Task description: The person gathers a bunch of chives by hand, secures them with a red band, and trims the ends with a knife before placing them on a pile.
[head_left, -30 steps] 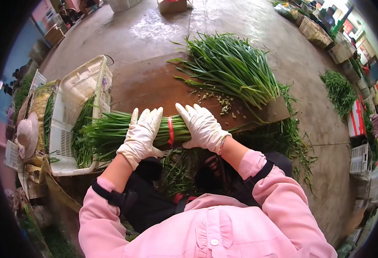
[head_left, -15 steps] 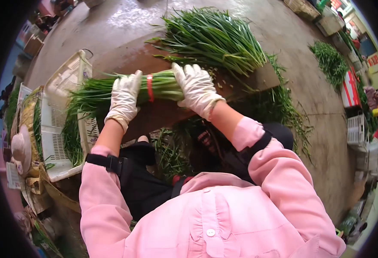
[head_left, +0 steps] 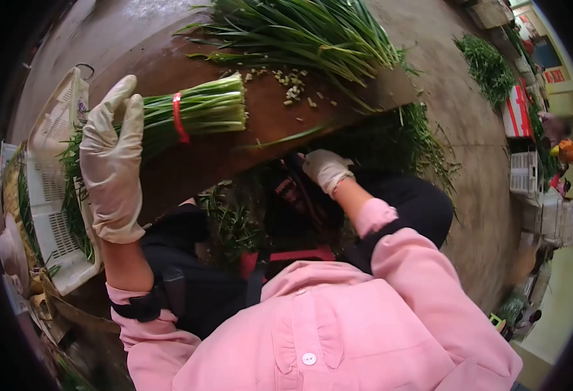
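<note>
A bunch of garlic chives (head_left: 211, 107) lies on the brown board, bound with a red band (head_left: 180, 117); its pale stem ends point right. Over its leafy left part is my left hand (head_left: 112, 163), in a white glove, with fingers stretched out. My right hand (head_left: 327, 169), gloved too, is below the board's near edge with its fingers curled beside a dark object (head_left: 294, 161); what they hold is hidden. A large loose pile of garlic chives (head_left: 312, 39) covers the far side of the board (head_left: 267, 120). Short cut stem bits (head_left: 291, 85) are scattered between pile and bunch.
A white plastic crate (head_left: 48, 189) with green leaves stands at my left. Loose leaves hang off the board's right end and lie on the floor (head_left: 234, 218) by my legs. Farther right are a green heap (head_left: 485, 68), a red-and-white box (head_left: 515, 111) and a white crate (head_left: 524, 173).
My right hand has left the bunch's stem end and moved down below the board's edge. My left hand has opened and shifted left along the leaves. The view has shifted too.
</note>
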The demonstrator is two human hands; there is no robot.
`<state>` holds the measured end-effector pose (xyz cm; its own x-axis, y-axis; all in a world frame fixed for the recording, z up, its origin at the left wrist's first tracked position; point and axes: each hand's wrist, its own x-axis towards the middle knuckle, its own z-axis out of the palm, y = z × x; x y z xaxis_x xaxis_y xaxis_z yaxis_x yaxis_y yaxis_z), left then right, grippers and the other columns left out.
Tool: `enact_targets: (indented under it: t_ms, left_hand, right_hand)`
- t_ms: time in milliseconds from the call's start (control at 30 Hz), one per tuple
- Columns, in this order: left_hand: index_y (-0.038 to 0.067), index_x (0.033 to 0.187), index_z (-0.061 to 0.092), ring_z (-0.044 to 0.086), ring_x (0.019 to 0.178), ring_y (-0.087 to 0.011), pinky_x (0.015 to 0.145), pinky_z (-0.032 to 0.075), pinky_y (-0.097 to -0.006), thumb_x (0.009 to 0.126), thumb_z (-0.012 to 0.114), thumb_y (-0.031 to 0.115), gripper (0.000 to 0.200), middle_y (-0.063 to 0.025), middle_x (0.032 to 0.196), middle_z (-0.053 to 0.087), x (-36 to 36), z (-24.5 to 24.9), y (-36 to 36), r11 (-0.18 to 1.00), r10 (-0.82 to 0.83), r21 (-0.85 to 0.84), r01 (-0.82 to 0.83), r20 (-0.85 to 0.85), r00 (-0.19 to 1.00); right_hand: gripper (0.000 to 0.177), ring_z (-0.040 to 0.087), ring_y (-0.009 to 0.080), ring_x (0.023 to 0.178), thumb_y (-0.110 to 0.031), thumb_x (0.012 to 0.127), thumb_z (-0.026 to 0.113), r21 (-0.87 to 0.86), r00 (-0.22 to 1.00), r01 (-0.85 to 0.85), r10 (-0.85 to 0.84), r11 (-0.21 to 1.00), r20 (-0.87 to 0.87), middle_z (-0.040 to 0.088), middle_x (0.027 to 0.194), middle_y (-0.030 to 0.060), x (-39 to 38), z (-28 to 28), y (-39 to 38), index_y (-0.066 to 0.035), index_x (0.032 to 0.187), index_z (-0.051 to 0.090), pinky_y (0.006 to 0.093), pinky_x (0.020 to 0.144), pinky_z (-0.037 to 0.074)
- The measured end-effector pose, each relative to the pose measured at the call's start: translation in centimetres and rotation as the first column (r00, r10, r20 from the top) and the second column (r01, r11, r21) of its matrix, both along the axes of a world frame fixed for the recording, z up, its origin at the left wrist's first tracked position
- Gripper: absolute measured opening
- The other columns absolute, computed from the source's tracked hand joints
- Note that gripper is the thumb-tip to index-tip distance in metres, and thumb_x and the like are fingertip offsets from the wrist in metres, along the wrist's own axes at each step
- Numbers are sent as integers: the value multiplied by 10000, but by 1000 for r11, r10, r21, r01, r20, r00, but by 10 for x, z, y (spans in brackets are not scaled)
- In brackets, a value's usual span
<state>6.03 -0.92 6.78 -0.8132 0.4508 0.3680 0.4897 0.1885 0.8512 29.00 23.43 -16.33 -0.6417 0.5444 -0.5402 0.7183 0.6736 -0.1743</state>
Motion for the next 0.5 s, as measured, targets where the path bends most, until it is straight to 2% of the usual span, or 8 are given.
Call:
enact_targets:
  t_ms: [33, 67, 133, 233, 333, 400, 467, 500]
  left_hand:
    - [9, 1284, 683, 647, 1073, -101, 984, 502, -254, 1021, 676, 85, 273, -58, 1213, 717, -4, -1, 0, 996, -10, -84, -5, -170, 985]
    - [6, 1270, 688, 647, 1074, -102, 983, 503, -254, 1021, 676, 82, 261, -58, 1208, 718, -3, 1, 4, 998, 18, -61, -23, -94, 995]
    - [4, 1240, 702, 649, 1072, -105, 978, 506, -254, 1018, 677, 72, 234, -63, 1200, 722, -6, 2, 7, 997, 63, -48, -66, -68, 996]
    - [-2, 1228, 704, 655, 1054, -111, 960, 515, -262, 1012, 682, 66, 228, -74, 1179, 726, -14, 0, 4, 993, 81, -74, -90, -113, 990]
    - [-2, 1216, 709, 659, 1047, -117, 957, 518, -267, 1008, 689, 70, 221, -74, 1167, 727, -17, 1, 2, 993, 85, -69, -92, -94, 992]
    - [2, 1216, 712, 661, 1027, -121, 950, 521, -272, 1007, 692, 77, 223, -68, 1148, 727, -14, -3, 2, 998, 40, 46, -38, -37, 999]
    - [17, 1211, 721, 663, 1018, -130, 938, 523, -285, 1004, 695, 82, 218, -75, 1141, 727, -8, 0, 0, 999, -48, -8, 48, -49, 998]
    - [24, 1207, 725, 665, 1017, -135, 931, 523, -287, 1002, 697, 84, 215, -79, 1137, 728, -1, 5, -1, 994, -102, -47, 100, -46, 994]
  right_hand:
    - [293, 704, 397, 1054, -340, 954, 587, -15, 998, 5, -6, 1000, -67, 750, 1079, 170, 5, -21, -4, -160, 1104, 763, 503, 902, 557]
    - [389, 702, 405, 1020, -435, 924, 644, 38, 982, 46, -38, 998, -183, 745, 1052, 195, 9, -19, -16, -81, 1028, 766, 501, 887, 557]
    - [405, 699, 356, 1078, -424, 876, 746, 68, 994, 47, -40, 997, -105, 739, 1092, 168, 9, -27, -25, -97, 1115, 739, 474, 911, 554]
    - [324, 726, 369, 980, -388, 892, 746, 153, 994, -27, 42, 988, -98, 755, 994, 161, 26, -79, -31, -83, 999, 778, 482, 845, 575]
    - [329, 728, 365, 983, -395, 908, 724, 191, 986, -99, 122, 977, -114, 756, 1003, 162, 20, -72, -40, -81, 979, 791, 484, 837, 577]
    - [363, 703, 370, 1067, -412, 931, 680, 20, 902, -430, 429, 902, 54, 736, 1115, 184, -4, -8, -57, -86, 1058, 779, 468, 873, 571]
    - [449, 644, 418, 1174, -414, 943, 657, -403, 941, -332, 271, 853, -204, 708, 1202, 207, 0, 11, -72, -86, 1248, 693, 470, 1015, 512]
    - [538, 625, 424, 1202, -458, 991, 589, -522, 881, -448, 258, 726, -397, 689, 1256, 230, 4, 26, -75, -20, 1295, 659, 455, 1017, 499]
